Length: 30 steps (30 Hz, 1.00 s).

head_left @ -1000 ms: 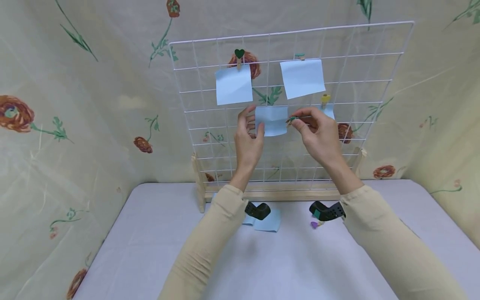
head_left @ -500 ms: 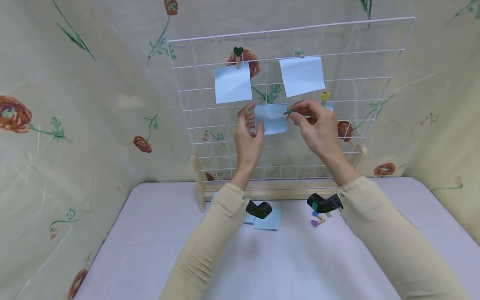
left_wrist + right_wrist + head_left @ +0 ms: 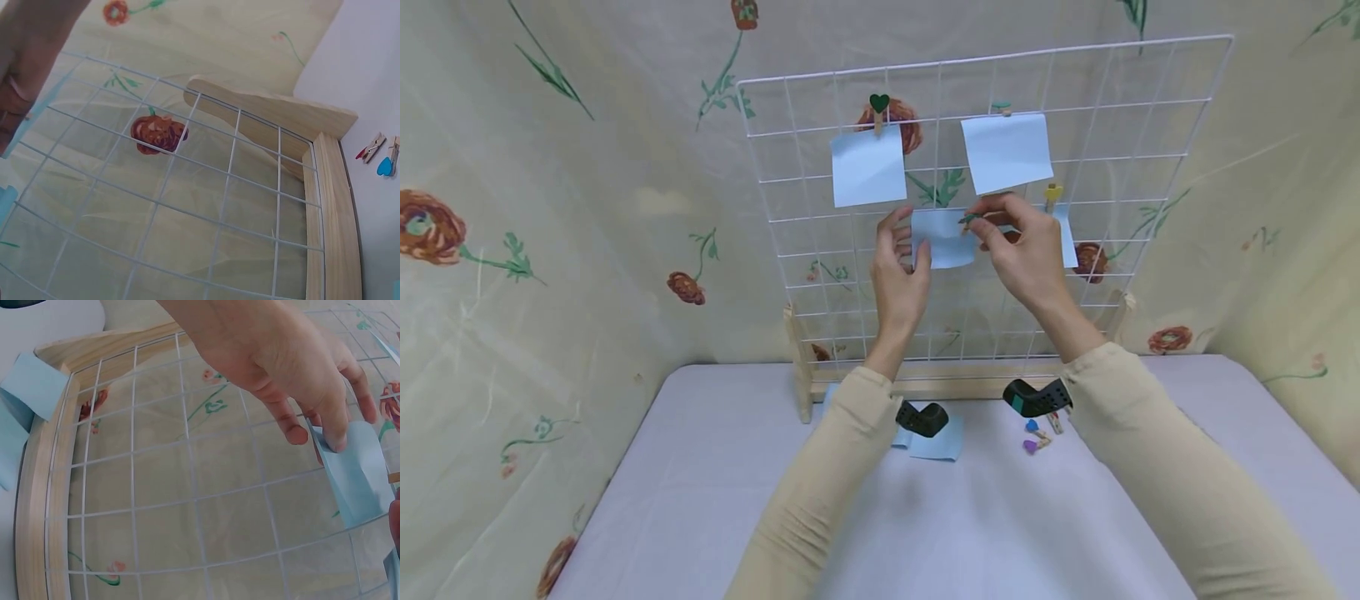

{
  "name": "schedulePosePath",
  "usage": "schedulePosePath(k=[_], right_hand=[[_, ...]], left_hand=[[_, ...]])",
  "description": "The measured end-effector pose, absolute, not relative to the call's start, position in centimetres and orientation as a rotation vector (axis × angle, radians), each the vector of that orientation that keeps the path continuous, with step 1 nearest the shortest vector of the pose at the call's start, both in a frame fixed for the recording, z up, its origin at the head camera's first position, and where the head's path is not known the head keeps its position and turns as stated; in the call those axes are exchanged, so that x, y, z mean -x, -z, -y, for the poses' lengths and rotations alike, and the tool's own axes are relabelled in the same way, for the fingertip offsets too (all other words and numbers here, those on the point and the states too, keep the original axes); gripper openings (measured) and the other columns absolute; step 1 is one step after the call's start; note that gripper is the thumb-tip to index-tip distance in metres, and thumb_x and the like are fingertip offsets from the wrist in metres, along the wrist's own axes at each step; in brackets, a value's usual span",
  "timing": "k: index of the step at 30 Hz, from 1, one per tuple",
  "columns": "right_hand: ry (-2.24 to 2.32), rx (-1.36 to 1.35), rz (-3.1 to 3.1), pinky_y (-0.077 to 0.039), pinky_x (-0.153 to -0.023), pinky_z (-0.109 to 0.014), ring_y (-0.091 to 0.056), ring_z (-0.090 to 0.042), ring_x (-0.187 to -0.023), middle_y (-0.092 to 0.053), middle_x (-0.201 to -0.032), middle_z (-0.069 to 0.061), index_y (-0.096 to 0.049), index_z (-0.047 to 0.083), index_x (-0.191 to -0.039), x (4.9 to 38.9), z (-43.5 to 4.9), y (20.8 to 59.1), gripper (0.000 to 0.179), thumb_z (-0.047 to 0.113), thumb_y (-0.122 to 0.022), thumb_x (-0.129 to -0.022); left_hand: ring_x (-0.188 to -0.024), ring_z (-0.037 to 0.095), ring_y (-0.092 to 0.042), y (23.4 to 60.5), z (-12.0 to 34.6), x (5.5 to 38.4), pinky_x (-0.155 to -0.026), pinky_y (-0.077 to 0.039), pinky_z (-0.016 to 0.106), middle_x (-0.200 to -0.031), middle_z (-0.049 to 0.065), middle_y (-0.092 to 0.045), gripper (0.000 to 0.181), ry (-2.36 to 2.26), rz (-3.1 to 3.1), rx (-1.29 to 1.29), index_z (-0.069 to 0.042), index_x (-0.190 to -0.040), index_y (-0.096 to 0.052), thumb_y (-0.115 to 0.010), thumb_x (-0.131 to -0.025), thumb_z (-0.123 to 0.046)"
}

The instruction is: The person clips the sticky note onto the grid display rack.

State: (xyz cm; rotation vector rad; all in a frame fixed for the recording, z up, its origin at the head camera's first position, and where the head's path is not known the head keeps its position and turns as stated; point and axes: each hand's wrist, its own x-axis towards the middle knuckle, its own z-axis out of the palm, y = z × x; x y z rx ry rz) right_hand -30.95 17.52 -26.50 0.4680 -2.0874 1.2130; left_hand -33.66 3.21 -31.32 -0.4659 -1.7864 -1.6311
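A blue paper sheet (image 3: 942,243) lies against the white wire grid (image 3: 985,59). My left hand (image 3: 898,279) pinches its left edge; in the right wrist view the thumb and fingers of the left hand (image 3: 281,369) bend around the paper (image 3: 359,478). Between thumb and forefinger my right hand (image 3: 1024,250) holds a small wooden clothespin (image 3: 967,221) with a green ornament, at the sheet's upper right. Two more blue sheets hang above: one from a green-heart clothespin (image 3: 878,105), one from a teal-topped clothespin (image 3: 1002,109). A yellow clothespin (image 3: 1053,194) holds another sheet (image 3: 1065,237), partly behind my right hand.
The grid stands in a wooden base (image 3: 955,389) on a table with a white cloth (image 3: 715,467). Loose blue sheets (image 3: 937,442) lie before it, below my left wrist. Several loose clothespins (image 3: 1037,437) lie to the right, below my right wrist. Patterned fabric hangs behind.
My right hand has moved left and slightly up with the clothespin, from beside the paper's right edge to over its upper right part. The left hand stays at the left edge.
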Motion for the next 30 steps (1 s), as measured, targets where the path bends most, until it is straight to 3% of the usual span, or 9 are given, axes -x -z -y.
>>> schedulePosePath(k=[5, 14, 30], right_hand=[[-1.226, -0.471, 2.059, -0.050, -0.063, -0.014, -0.060, -0.003, -0.080, -0.069, -0.096, -0.010, -0.065, 0.001, -0.103, 31.3, -17.2, 26.5, 0.016, 0.012, -0.061, -0.092], [-1.255, -0.447, 2.013, -0.049, -0.059, -0.014, -0.061, -0.015, -0.074, -0.068, -0.090, -0.013, -0.065, 0.000, -0.100, 31.7, -16.8, 26.7, 0.016, 0.013, -0.061, -0.092], [-1.209, -0.438, 1.975, -0.045, -0.048, -0.013, -0.061, -0.021, -0.056, -0.070, -0.094, -0.015, -0.065, -0.001, -0.102, 32.1, -16.8, 26.2, 0.017, 0.012, -0.061, -0.091]], left_hand=[[-0.088, 0.018, -0.063, 31.7, -3.0, 33.9, -0.063, -0.049, 0.020, -0.109, 0.010, -0.065, 0.045, 1.625, 1.799, 0.466, -0.017, -0.131, -0.046, -0.058, -0.090, -0.002], [-0.090, 0.024, -0.063, 31.7, -2.8, 33.7, -0.064, -0.050, 0.027, -0.110, 0.013, -0.065, 0.048, 1.653, 1.775, 0.458, -0.017, -0.132, -0.046, -0.059, -0.089, -0.001], [-0.089, 0.017, -0.062, 31.6, -2.9, 33.9, -0.063, -0.048, 0.017, -0.109, 0.010, -0.064, 0.046, 1.565, 1.834, 0.459, -0.018, -0.131, -0.046, -0.059, -0.089, -0.004]])
